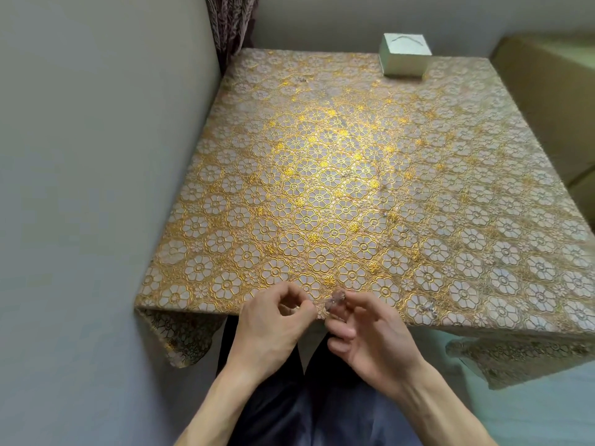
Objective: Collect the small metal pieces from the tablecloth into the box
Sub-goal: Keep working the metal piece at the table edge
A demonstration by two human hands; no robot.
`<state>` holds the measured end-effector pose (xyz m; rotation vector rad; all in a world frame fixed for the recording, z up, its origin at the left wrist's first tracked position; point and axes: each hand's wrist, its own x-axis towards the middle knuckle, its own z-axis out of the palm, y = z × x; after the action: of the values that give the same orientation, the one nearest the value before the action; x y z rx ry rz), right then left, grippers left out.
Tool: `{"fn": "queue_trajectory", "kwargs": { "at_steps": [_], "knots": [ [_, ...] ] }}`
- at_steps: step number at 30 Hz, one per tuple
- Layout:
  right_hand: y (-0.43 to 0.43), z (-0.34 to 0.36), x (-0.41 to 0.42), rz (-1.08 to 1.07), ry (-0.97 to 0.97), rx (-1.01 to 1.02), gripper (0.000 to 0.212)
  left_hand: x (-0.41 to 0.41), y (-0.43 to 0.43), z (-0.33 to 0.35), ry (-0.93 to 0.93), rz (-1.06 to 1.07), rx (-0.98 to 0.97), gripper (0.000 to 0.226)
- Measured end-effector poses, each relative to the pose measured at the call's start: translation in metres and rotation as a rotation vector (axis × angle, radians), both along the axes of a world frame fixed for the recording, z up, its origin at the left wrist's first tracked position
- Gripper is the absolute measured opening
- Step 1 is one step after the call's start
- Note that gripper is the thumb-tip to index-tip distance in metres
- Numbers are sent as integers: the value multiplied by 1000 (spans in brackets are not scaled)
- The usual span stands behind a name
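Gold tablecloth (322, 188) is carrying two hands at its near edge: the left hand (273, 320) is curling (contents unclear), the right hand (373, 336) is pinching metal pieces (335, 300).

Table (483, 328) covered by a gold flower-patterned tablecloth (322, 188).
The cloth hangs down over both near corners. A pale box (405, 56) stands at the far edge, right of middle. Small metal pieces (429, 309) lie scattered on the cloth, near right and far left, hard to pick out against the pattern.

hands: two, left hand (273, 320) and right hand (370, 329), lower centre
box (405, 56): one, upper right
tablecloth (354, 156): one
small metal pieces (428, 310): several, count unclear
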<state>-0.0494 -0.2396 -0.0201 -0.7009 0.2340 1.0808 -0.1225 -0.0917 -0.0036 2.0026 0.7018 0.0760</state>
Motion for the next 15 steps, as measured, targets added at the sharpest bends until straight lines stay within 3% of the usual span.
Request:
{"fn": "queue_trajectory", "kwargs": {
  "at_steps": [3,10,15],
  "knots": [
    [-1,0,1,44,32,28,29,1,0,1,3,0,2,12],
    [0,-1,3,48,-19,-74,20,0,1,4,-27,-5,-34,12],
    [2,2,-3,-58,-178,-189,8,-2,0,3,-33,-21,-63,11]
  ]
}}
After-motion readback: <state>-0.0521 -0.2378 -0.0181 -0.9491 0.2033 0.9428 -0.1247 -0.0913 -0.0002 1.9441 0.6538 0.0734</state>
